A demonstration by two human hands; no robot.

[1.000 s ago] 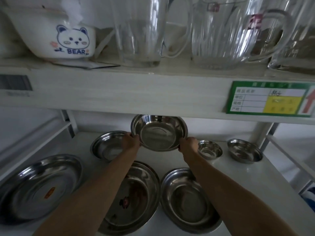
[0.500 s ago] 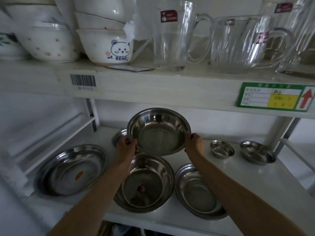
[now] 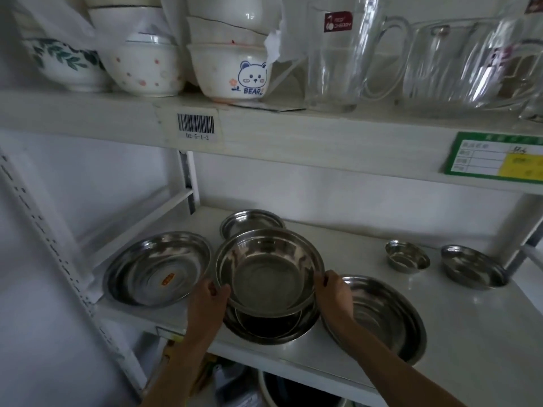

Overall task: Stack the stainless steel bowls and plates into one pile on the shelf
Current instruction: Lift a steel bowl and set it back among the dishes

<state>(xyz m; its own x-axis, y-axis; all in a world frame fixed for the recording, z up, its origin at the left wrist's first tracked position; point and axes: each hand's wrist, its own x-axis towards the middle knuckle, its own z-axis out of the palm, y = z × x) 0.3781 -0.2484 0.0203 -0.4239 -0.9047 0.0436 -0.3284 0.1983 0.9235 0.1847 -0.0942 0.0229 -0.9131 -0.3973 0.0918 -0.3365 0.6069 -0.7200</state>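
On the white lower shelf (image 3: 338,239) lay the steel ware, with a second shelf (image 3: 293,127) above it carrying ceramic bowls (image 3: 232,71) and glass pitchers (image 3: 335,57). The largest plate (image 3: 157,267) sat at the left, a small orange sticker at its centre. A second wide plate (image 3: 382,315) lay at the near right, partly under the right forearm. Between them a broad bowl (image 3: 273,327) rested near the shelf's front edge. Directly above it, tilted slightly toward the camera, was the held bowl (image 3: 267,271); whether it touched the one beneath could not be told. The left hand (image 3: 207,304) grasped its left rim, thumb hooked over the edge, and the right hand (image 3: 333,292) gripped its right rim the same way. Behind the held bowl a medium bowl (image 3: 249,221) stood farther back. At the far right stood a shallow small bowl (image 3: 473,267), and to its left, well apart, the smallest bowl (image 3: 407,255).
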